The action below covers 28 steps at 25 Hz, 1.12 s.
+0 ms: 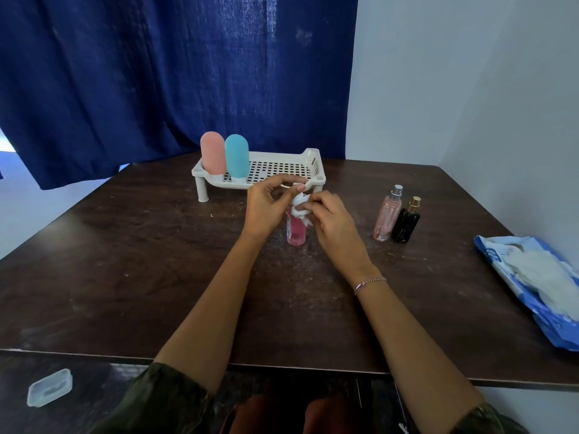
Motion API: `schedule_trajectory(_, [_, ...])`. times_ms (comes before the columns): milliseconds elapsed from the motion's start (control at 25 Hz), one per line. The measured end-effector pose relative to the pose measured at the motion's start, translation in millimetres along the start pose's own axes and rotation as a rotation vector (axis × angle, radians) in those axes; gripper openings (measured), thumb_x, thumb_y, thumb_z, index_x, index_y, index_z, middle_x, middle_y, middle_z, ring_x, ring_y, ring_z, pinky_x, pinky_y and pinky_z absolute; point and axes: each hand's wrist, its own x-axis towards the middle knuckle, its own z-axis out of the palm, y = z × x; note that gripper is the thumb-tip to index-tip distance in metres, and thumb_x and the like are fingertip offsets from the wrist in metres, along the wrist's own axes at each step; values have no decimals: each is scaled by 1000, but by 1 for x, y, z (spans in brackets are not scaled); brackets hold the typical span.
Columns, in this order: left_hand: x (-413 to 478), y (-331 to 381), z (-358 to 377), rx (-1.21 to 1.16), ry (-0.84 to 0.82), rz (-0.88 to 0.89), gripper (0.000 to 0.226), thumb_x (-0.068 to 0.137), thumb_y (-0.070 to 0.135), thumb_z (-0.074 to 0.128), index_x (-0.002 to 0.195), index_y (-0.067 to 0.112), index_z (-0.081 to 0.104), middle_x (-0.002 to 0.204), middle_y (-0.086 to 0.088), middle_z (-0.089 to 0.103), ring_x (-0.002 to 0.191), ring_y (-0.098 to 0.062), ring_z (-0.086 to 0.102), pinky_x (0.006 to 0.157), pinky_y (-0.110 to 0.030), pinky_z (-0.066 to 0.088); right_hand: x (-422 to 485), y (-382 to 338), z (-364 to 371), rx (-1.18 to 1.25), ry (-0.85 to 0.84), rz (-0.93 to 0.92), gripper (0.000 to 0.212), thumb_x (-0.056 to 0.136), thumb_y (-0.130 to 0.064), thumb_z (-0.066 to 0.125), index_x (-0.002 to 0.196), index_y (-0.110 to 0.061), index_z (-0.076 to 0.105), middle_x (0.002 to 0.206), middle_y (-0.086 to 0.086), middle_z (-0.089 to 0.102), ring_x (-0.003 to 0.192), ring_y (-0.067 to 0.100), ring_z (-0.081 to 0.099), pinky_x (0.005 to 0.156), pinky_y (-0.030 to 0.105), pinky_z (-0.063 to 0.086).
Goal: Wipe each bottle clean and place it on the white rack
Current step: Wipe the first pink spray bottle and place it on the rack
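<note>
Both hands meet over the pink bottle [296, 230], which stands upright on the tabletop [125, 261] just in front of the rack [314, 160]. The left hand [268, 206] curls its fingers round the bottle's top, which it hides. The right hand [332, 222] pinches a white wad [300, 207] against the bottle's neck. A pink tube [213, 153] and a blue tube [237, 156] stand at the rack's left end. Two spray bottles [396, 217] stand touching to the right.

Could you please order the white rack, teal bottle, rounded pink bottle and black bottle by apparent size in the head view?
1. white rack
2. teal bottle and rounded pink bottle, alike
3. black bottle, slimmer
</note>
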Motion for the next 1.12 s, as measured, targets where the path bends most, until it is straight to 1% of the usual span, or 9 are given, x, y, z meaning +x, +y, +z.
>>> schedule_trajectory(160, [0, -1, 0, 1, -15, 0, 18, 86, 8, 65, 102, 14, 68, 98, 5, 69, 95, -9, 67, 79, -22, 55, 0, 2, 1, 43, 16, 45, 25, 83, 2, 57, 108, -1, 62, 110, 11, 56, 101, 18, 50, 90, 24, 46])
schedule_trajectory(360, [2, 2, -1, -40, -23, -45, 18, 87, 6, 63, 103, 10, 68, 99, 3, 69, 90, -3, 67, 74, -17, 54, 0, 5, 2, 125, 74, 105, 23, 82, 6, 60, 103, 0, 64, 105, 12, 57, 98, 18, 56, 88, 26, 49])
schedule_trajectory(520, [2, -2, -3, -23, -42, -40, 16, 88, 9, 63, 102, 11, 68, 99, 1, 70, 95, -9, 67, 80, -23, 55, -2, 3, 1, 157, 93, 57, 23, 80, 3, 65, 103, -1, 65, 101, 11, 59, 92, 15, 58, 85, 22, 49])
schedule_trajectory(640, [4, -7, -5, 21, -20, -43, 16, 87, 14, 64, 102, 17, 69, 100, 3, 70, 98, -13, 65, 86, -31, 55, -6, 1, 5, 114, -57, -35, 23, 80, -5, 68, 103, -3, 66, 98, 9, 59, 89, 15, 58, 82, 22, 49])
schedule_trajectory(760, [6, -10, -6, 38, -8, -42, 17, 88, 15, 64, 104, 16, 68, 101, 0, 71, 99, -17, 65, 87, -36, 55, -11, -1, 8, 98, -265, -64, 20, 81, -10, 67, 101, -5, 68, 97, 8, 59, 86, 18, 58, 77, 31, 51])
schedule_trajectory(880, [7, -11, -8, 39, 8, -66, 18, 88, 14, 64, 105, 15, 68, 104, -2, 70, 101, -19, 65, 87, -35, 54, -10, 0, 6, 85, -341, -93, 21, 80, -9, 67, 101, -5, 68, 94, 8, 58, 84, 17, 57, 76, 31, 49])
schedule_trajectory(920, [7, -11, -9, 30, 3, -71, 18, 88, 14, 63, 105, 14, 68, 104, -2, 70, 101, -18, 65, 87, -35, 54, -8, 1, 4, 66, -313, -101, 23, 80, -8, 68, 102, -5, 68, 96, 9, 59, 87, 17, 57, 78, 28, 48])
schedule_trajectory(1000, [7, -9, -8, 5, -28, -67, 18, 88, 10, 63, 104, 14, 68, 102, 0, 69, 100, -13, 65, 85, -29, 54, -5, 2, 1, 66, -164, -63, 27, 80, -6, 67, 106, -5, 66, 102, 8, 58, 93, 16, 56, 85, 22, 46])
schedule_trajectory(1120, [5, -6, -7, -5, -68, -24, 19, 88, 6, 61, 105, 14, 66, 103, 1, 68, 99, -10, 65, 84, -21, 53, -2, 5, -3, 140, -24, 12, 30, 84, -4, 62, 113, -1, 63, 113, 10, 57, 106, 17, 55, 96, 25, 45])
